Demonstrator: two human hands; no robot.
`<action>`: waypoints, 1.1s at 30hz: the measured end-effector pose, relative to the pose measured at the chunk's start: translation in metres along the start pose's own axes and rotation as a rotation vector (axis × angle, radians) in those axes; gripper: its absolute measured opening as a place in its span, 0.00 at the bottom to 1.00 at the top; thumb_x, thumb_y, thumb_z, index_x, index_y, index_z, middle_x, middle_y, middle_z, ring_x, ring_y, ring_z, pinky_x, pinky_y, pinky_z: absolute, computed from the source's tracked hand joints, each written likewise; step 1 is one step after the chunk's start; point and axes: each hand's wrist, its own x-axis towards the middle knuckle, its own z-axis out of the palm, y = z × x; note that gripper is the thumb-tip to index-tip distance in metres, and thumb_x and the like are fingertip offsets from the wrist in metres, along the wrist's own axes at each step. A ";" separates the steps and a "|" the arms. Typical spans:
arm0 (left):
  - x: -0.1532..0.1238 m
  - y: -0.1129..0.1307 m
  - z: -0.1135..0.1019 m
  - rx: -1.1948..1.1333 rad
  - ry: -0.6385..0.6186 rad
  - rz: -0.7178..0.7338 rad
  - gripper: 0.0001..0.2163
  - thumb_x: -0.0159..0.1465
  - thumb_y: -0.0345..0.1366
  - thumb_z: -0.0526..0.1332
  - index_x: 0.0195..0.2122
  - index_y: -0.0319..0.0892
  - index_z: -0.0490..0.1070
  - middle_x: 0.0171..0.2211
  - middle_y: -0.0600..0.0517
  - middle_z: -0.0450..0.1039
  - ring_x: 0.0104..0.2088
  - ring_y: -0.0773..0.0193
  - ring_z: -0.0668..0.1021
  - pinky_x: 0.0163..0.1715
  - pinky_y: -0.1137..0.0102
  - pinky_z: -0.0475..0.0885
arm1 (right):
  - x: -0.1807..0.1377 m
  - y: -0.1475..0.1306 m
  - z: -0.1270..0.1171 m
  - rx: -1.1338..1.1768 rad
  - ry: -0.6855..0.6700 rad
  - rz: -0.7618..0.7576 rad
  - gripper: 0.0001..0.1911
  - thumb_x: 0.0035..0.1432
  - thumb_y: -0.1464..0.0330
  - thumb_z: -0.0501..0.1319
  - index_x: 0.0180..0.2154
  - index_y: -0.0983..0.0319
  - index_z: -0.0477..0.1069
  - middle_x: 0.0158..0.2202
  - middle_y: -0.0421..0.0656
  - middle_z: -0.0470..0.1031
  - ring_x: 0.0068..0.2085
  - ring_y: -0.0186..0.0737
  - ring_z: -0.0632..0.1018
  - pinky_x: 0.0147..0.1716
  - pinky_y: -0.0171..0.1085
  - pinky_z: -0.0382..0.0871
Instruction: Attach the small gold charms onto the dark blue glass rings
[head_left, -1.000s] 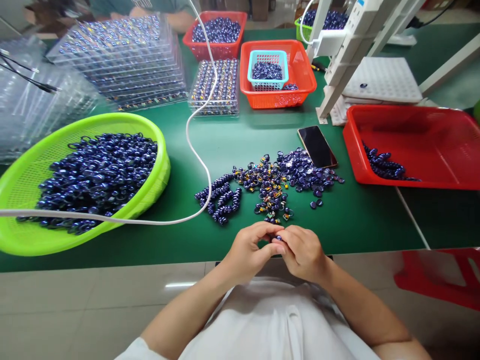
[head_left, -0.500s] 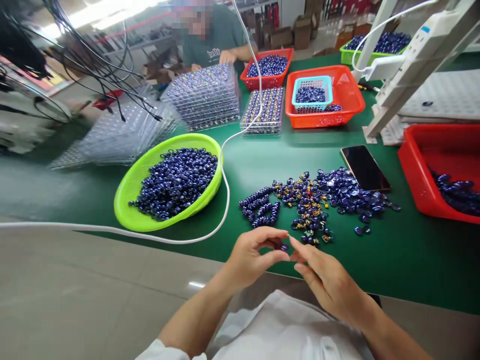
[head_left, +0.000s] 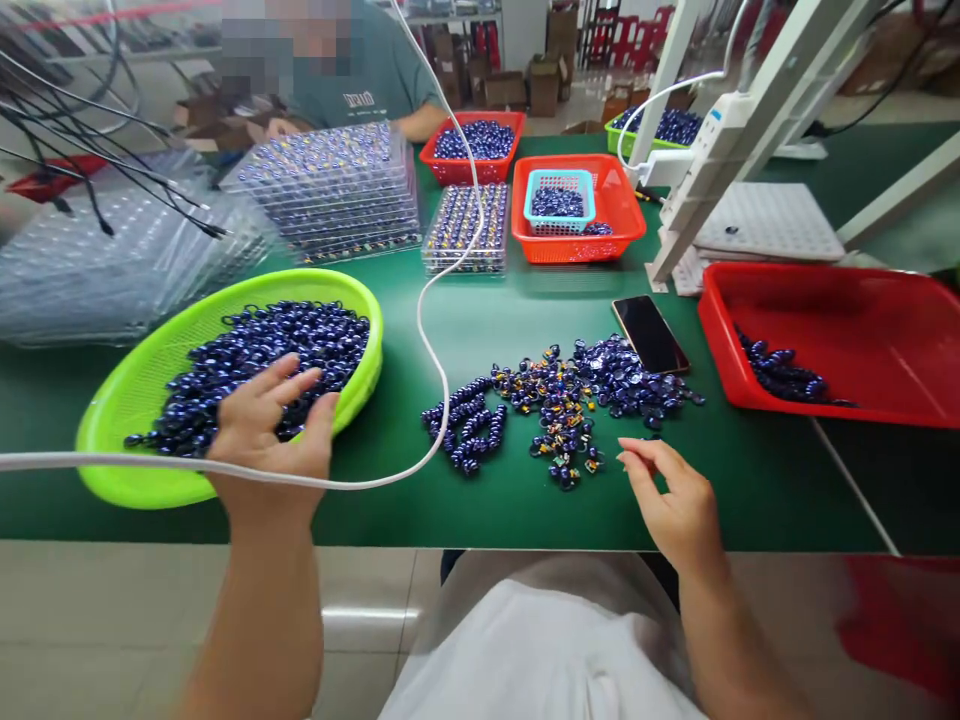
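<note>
My left hand [head_left: 266, 420] is over the lime-green basket [head_left: 124, 385], its fingers spread above a heap of shiny dark-blue ring-shaped pieces [head_left: 300, 325]. Whether its fingertips touch the heap I cannot tell. My right hand [head_left: 679, 505] hovers above the table's near side, thumb and forefinger pinched together; anything between them is too small to make out. Left of that hand lie small blue pieces with yellow and coloured parts [head_left: 562, 420], and behind them a pile of dark-blue caps [head_left: 622, 375]. Several short rows of stacked blue rings [head_left: 469, 420] rest between the basket and the loose pieces.
A white cable [head_left: 427, 340] runs across the table and passes in front of my left wrist. A phone [head_left: 649, 333] lies beside the caps. A red bin [head_left: 847, 290] is at the right. Clear trays [head_left: 337, 215] are stacked at the back, near a seated person [head_left: 375, 85].
My hands were close together at the table edge, a small blue piece by the left fingers. The left has moved over the basket and spread its fingers; the right has moved apart, rightward.
</note>
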 end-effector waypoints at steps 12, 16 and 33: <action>-0.101 0.129 0.080 -0.766 -0.551 0.180 0.12 0.65 0.27 0.61 0.48 0.43 0.74 0.44 0.44 0.78 0.46 0.58 0.79 0.45 0.62 0.77 | 0.000 0.011 0.022 -0.110 -0.174 0.060 0.06 0.64 0.67 0.58 0.34 0.61 0.72 0.33 0.45 0.75 0.35 0.43 0.76 0.36 0.41 0.72; -0.101 0.141 0.081 -0.828 -0.645 0.051 0.14 0.64 0.30 0.64 0.51 0.40 0.74 0.43 0.43 0.79 0.42 0.58 0.80 0.44 0.63 0.77 | -0.006 0.000 0.012 0.232 -0.182 0.285 0.09 0.64 0.62 0.60 0.37 0.61 0.73 0.32 0.42 0.78 0.31 0.38 0.77 0.31 0.35 0.72; -0.088 0.140 0.077 -1.404 -1.311 -0.827 0.13 0.53 0.40 0.73 0.33 0.37 0.80 0.27 0.50 0.79 0.27 0.66 0.78 0.33 0.70 0.74 | -0.010 -0.016 -0.004 0.371 -0.422 -0.103 0.21 0.57 0.67 0.68 0.53 0.52 0.72 0.54 0.46 0.69 0.52 0.43 0.74 0.51 0.43 0.73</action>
